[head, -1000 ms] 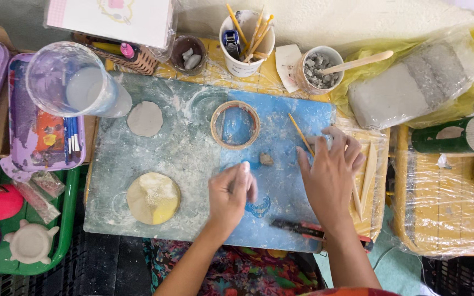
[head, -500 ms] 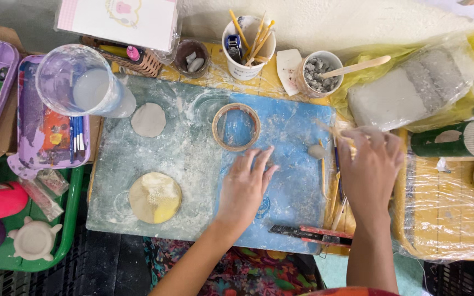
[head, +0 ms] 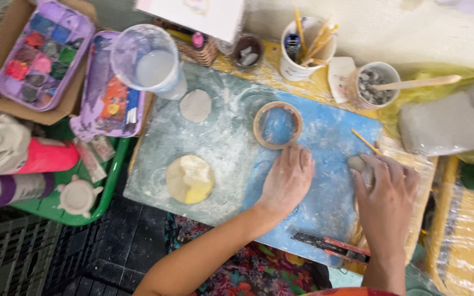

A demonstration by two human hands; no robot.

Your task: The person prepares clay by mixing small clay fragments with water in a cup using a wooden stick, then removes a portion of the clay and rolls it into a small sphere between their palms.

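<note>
My left hand lies flat, fingers together, on the dusty blue board, just below a round wooden ring. My right hand rests at the board's right edge with its fingertips on a small grey lump of clay. A thin wooden stick lies just above that lump. Further left on the board sit a flat grey clay disc and a yellowish round sponge.
A clear water jug, a purple paint tray, a white cup of tools, a small tub with a wooden spatula and a wrapped clay block ring the board. A red-handled tool lies near its front edge.
My right hand has moved right to the board's edge and now touches the clay lump. My left hand has shifted up and right, under the ring. The view has tilted.
</note>
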